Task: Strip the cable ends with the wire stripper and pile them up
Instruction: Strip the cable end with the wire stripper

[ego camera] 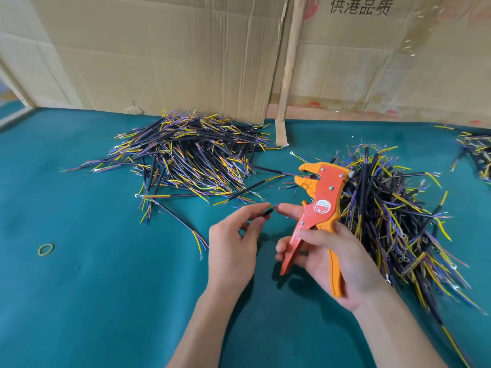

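Left hand (230,245): fingers curled, thumb and forefinger pinched a short black cable (267,212) near its end; its coloured cores poked out just past the fingertips toward the right hand.
Right hand (337,264): fingers wrapped round the handles of the stripper (320,205), held upright, jaws up and pointing left, slightly parted; the thumb reached toward the cable end, contact hard to tell.
Cable vs stripper: cable lay below the jaws, left of the handle pivot, not between the jaws.
Stripper: orange-red metal body, yellow-orange plastic grips, rivets, 1 round red-and-white sticker with print too small to read.
Left pile (191,155): many black-sheathed cables with yellow, blue and purple cores, fanned loosely on the cloth behind the left hand.
Right pile (393,208): a denser heap just behind the stripper, running toward the lower right; its near end blurred.
3rd heap (475,152): cut off by the right edge.
Cloth (93,301): teal, felt-like, flat.
Band (45,249): 1 yellowish rubber loop, well left of the hands.
Cardboard (159,54): creased sheets standing along the back, printed characters upper right.
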A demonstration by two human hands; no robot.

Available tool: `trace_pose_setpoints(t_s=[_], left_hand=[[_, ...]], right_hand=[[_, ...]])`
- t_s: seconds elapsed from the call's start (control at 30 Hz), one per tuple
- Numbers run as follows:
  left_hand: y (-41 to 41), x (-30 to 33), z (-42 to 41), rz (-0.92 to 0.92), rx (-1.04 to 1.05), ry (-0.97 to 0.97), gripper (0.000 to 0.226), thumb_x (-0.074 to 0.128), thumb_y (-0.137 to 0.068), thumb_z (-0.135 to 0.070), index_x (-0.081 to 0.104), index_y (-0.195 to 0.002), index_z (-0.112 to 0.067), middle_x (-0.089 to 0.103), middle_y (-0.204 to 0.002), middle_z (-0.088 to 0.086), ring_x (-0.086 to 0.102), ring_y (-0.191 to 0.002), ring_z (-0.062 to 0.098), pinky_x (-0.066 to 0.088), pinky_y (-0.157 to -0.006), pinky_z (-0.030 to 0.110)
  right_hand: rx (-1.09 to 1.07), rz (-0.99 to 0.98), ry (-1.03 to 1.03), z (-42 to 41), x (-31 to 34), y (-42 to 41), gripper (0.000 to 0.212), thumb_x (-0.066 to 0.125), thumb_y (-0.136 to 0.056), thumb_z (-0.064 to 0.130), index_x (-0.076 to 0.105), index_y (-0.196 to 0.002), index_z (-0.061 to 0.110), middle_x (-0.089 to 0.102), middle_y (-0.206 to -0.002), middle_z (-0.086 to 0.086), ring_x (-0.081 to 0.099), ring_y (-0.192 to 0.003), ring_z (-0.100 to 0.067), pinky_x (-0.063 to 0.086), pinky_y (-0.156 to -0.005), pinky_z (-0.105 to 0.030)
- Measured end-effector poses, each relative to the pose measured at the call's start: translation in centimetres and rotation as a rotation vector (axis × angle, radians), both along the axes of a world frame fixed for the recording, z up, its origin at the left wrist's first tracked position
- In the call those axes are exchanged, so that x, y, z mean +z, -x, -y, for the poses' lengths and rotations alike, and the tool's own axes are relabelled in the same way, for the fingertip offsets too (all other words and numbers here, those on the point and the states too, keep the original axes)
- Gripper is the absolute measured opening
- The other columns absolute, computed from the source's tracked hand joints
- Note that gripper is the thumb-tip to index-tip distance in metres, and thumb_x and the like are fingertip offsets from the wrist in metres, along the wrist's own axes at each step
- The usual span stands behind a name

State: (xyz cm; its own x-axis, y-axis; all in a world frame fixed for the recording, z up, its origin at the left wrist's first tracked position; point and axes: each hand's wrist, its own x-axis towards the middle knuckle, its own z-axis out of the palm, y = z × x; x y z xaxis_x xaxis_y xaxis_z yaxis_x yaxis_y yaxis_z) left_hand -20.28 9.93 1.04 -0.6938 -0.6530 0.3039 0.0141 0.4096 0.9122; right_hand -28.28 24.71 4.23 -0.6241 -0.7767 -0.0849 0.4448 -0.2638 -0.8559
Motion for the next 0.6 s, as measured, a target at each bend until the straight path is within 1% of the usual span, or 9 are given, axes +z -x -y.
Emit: trace_pose_setpoints(t_s=[0.03,0.07,0.1,0.17,0.23,0.3,0.4,0.5,0.6], left_hand=[[-0.11,0.12,0.13,-0.014,0.032,0.037,0.030,0.065,-0.093,-0.017,0.070,-0.104,-0.045,0.074,-0.096,-0.026,0.068,-0.087,0.000,0.053,-0.083,0.026],[-0.17,0.27,0.19,-0.026,0.064,0.077,0.031,0.062,-0.092,-0.020,0.066,-0.107,-0.048,0.073,-0.099,-0.028,0.069,-0.093,0.001,0.054,-0.089,0.031],[-0.23,0.40,0.20,-0.038,0.094,0.109,0.032,0.060,-0.092,-0.022,0.063,-0.108,-0.050,0.071,-0.102,-0.030,0.069,-0.096,0.002,0.054,-0.092,0.037],[-0.20,0.49,0.06,-0.072,0.137,0.120,0.032,0.058,-0.093,-0.023,0.062,-0.109,-0.049,0.070,-0.104,-0.031,0.069,-0.097,0.002,0.053,-0.093,0.044],[-0.14,0.43,-0.11,-0.081,0.162,0.119,0.031,0.057,-0.094,-0.023,0.061,-0.109,-0.050,0.069,-0.103,-0.033,0.068,-0.096,0.002,0.054,-0.091,0.046],[-0.16,0.50,-0.31,-0.080,0.184,0.131,0.031,0.056,-0.094,-0.024,0.058,-0.108,-0.052,0.065,-0.102,-0.040,0.067,-0.094,0.002,0.053,-0.090,0.046],[-0.24,0.44,-0.27,-0.095,0.204,0.101,0.029,0.055,-0.094,-0.026,0.059,-0.108,-0.052,0.066,-0.105,-0.036,0.067,-0.096,0.003,0.053,-0.090,0.045],[-0.26,0.33,-0.20,-0.107,0.213,0.041,0.028,0.055,-0.093,-0.027,0.063,-0.111,-0.047,0.071,-0.097,-0.030,0.069,-0.097,0.004,0.054,-0.091,0.043],[-0.28,0.36,-0.11,-0.096,0.208,0.063,0.031,0.056,-0.093,-0.024,0.061,-0.115,-0.045,0.068,-0.092,-0.038,0.069,-0.096,0.003,0.055,-0.090,0.041]], right_hand=[[0.001,0.005,-0.017,-0.03,-0.06,0.03,0.052,0.074,-0.076,0.011,0.066,-0.127,0.001,0.066,-0.118,-0.028,0.066,-0.081,-0.039,0.057,-0.076,-0.049],[0.003,0.020,-0.040,-0.05,-0.10,0.05,0.050,0.072,-0.077,0.010,0.066,-0.126,0.000,0.067,-0.124,-0.026,0.068,-0.082,-0.041,0.058,-0.076,-0.049],[0.010,0.046,-0.069,-0.04,-0.14,0.06,0.048,0.070,-0.078,0.011,0.066,-0.125,-0.001,0.067,-0.125,-0.026,0.069,-0.082,-0.042,0.058,-0.075,-0.049],[0.044,0.101,-0.132,-0.12,-0.23,0.11,0.050,0.070,-0.077,0.012,0.064,-0.125,-0.003,0.069,-0.115,-0.029,0.070,-0.085,-0.044,0.059,-0.075,-0.050],[0.103,0.118,-0.179,-0.26,-0.15,0.07,0.047,0.070,-0.076,0.009,0.065,-0.121,-0.006,0.067,-0.099,-0.031,0.069,-0.086,-0.045,0.059,-0.076,-0.053],[0.182,0.100,-0.212,-0.40,0.05,-0.08,0.042,0.072,-0.074,0.006,0.068,-0.114,-0.007,0.064,-0.091,-0.030,0.068,-0.083,-0.044,0.059,-0.075,-0.054],[0.270,0.059,-0.227,-0.55,0.27,-0.30,0.042,0.077,-0.072,0.008,0.068,-0.111,-0.005,0.063,-0.090,-0.028,0.065,-0.079,-0.042,0.058,-0.075,-0.053],[0.316,0.044,-0.216,-0.44,0.44,-0.46,0.035,0.076,-0.075,0.006,0.067,-0.107,-0.003,0.061,-0.088,-0.028,0.064,-0.077,-0.041,0.057,-0.075,-0.054],[0.317,0.049,-0.206,-0.24,0.47,-0.58,0.030,0.078,-0.075,0.008,0.067,-0.102,0.000,0.061,-0.085,-0.028,0.063,-0.073,-0.040,0.057,-0.072,-0.053]])
